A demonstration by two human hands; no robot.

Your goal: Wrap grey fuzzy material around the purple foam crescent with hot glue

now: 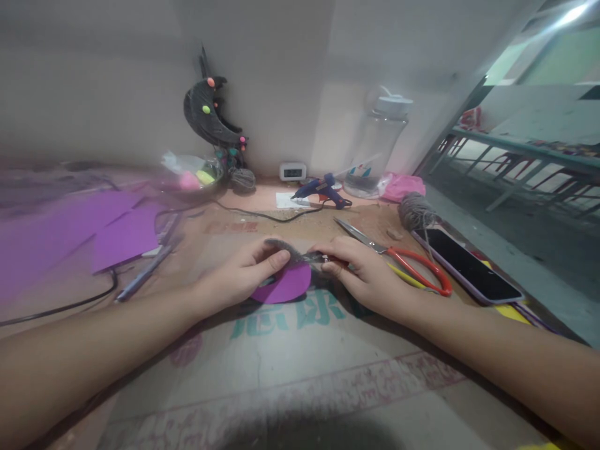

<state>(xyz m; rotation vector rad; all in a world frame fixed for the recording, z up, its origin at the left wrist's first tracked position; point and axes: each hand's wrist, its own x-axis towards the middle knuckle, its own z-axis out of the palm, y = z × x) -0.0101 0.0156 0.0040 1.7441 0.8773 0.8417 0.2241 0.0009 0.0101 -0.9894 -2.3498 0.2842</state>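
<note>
My left hand [253, 270] is closed in a pinch on a rounded purple paper piece [291, 289], just above the cardboard in the middle. Grey yarn [294, 251] runs along the top edge of that piece, partly under my left thumb. On the other side, my right hand [360, 269] is closed, its thumb and fingertips pinching the grey yarn at the piece's right end. My fingers hide part of what they grip there. Red-handled scissors [417, 269] lie beside my right hand with their blades apart.
A blue glue gun [323, 189] rests behind my hands, its cord running left. Purple sheets [126, 234] and a pen [145, 272] lie left. A phone [469, 265], a yarn ball [416, 212] and a clear bottle [377, 144] stand right. A dark yarn-covered crescent [204, 115] leans by the wall.
</note>
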